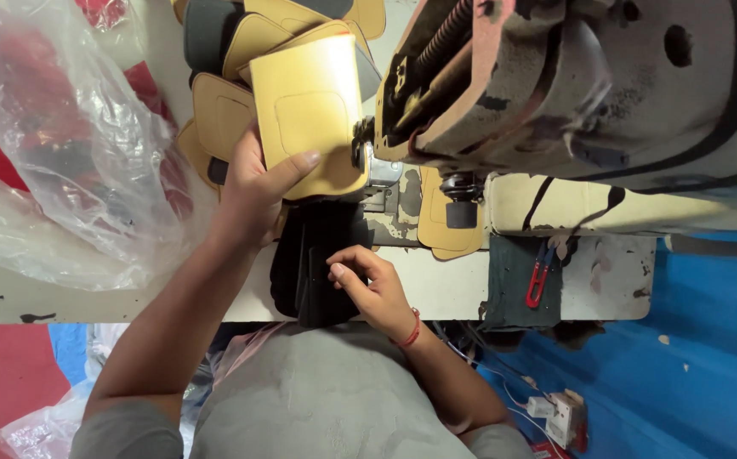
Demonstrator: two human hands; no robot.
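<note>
The left hand [253,183] gripped a tan leather panel [310,115] by the sewing machine [555,93], best kept flat, while the right hand [372,285] pinched black pieces [313,255].

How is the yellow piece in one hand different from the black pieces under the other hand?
The tan-yellow piece is light coloured; the black pieces are dark. The tan-yellow piece is lifted by the left hand near the sewing machine, while the black pieces lie stacked on the table under the right hand. The tan-yellow piece shows a stitched outline; the black pieces show none. Both look flat.
</note>
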